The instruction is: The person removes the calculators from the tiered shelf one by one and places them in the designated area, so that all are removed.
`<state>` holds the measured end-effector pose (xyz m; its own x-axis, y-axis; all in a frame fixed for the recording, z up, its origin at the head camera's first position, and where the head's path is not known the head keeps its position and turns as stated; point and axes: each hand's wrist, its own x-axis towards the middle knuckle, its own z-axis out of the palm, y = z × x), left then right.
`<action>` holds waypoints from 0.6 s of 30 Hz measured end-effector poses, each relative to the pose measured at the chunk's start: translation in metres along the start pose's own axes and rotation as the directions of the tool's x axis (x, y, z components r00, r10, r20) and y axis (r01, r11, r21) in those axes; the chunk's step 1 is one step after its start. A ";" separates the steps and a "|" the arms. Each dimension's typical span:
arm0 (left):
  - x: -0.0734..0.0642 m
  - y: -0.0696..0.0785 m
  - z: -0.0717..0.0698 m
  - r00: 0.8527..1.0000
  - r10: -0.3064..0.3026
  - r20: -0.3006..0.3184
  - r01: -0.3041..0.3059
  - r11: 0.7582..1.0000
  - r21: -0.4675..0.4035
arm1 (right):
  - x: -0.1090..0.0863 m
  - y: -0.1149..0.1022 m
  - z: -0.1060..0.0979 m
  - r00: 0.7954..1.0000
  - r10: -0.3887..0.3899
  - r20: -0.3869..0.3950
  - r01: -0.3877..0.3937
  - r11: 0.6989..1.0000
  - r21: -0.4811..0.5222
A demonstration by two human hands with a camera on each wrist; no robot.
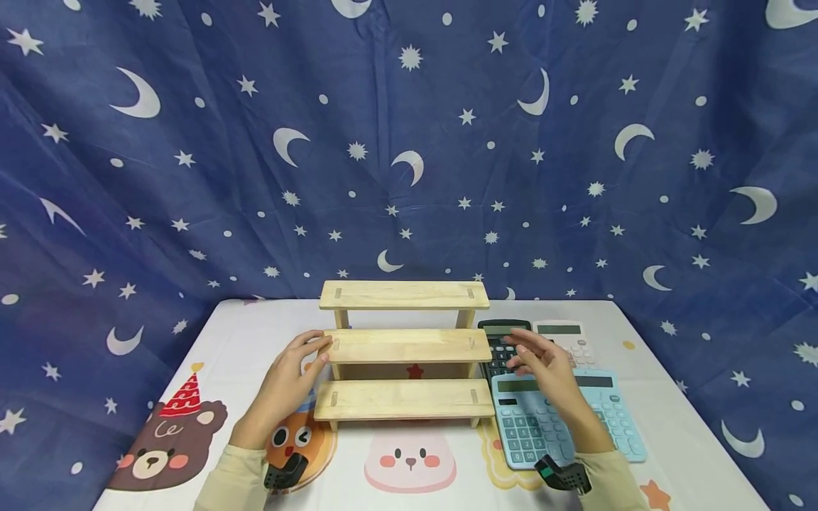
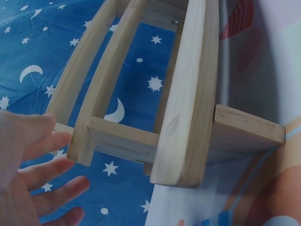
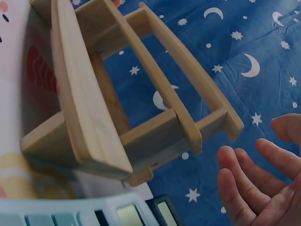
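A three-tier wooden stand is set on the table, its boards rising like steps toward the back. My left hand is at the left end of the middle board, fingertips at or touching its edge, fingers spread and fairly straight. In the left wrist view the same hand has its fingers by the board ends. To the right of the stand, my right hand hovers over the calculators with loosely bent fingers. The right wrist view shows this hand apart from the stand and holding nothing.
Beside the stand on the right lie a blue calculator, a second blue calculator partly beneath it, a black calculator and a white calculator. A blue star-and-moon curtain hangs behind the printed white tablecloth.
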<state>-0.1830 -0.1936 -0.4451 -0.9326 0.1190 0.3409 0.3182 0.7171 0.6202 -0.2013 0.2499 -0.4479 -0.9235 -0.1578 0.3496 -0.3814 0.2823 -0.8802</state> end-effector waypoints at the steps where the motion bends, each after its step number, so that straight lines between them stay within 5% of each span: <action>1: 0.000 0.000 0.000 1.000 0.005 -0.005 -0.005 1.000 0.002 | 0.001 -0.001 0.001 1.000 -0.003 -0.001 0.003 1.000 -0.004; 18: -0.001 0.019 -0.009 0.996 0.067 -0.052 -0.067 0.998 -0.007 | 0.022 -0.019 0.023 0.998 -0.056 0.029 0.055 0.997 0.048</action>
